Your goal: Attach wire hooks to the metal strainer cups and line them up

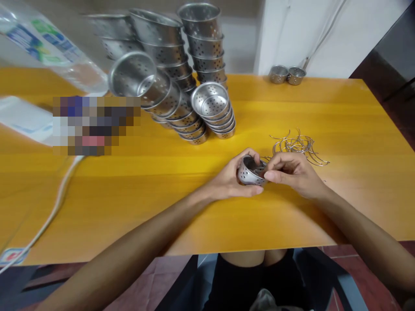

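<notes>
My left hand [231, 180] is wrapped round a small perforated metal cup [249, 172] just above the yellow table [129, 190], near its front edge. My right hand [292, 172] pinches at the cup's rim from the right, fingers pressed together; what they pinch is too small to make out. A loose pile of bent wire handles [298, 146] lies just behind my right hand.
Leaning stacks of the same perforated cups [181, 73] stand at the back centre. Two finished small cups [287, 74] sit at the far edge by the white wall. A plastic bag [45, 47] and a white cable [55, 207] lie at the left.
</notes>
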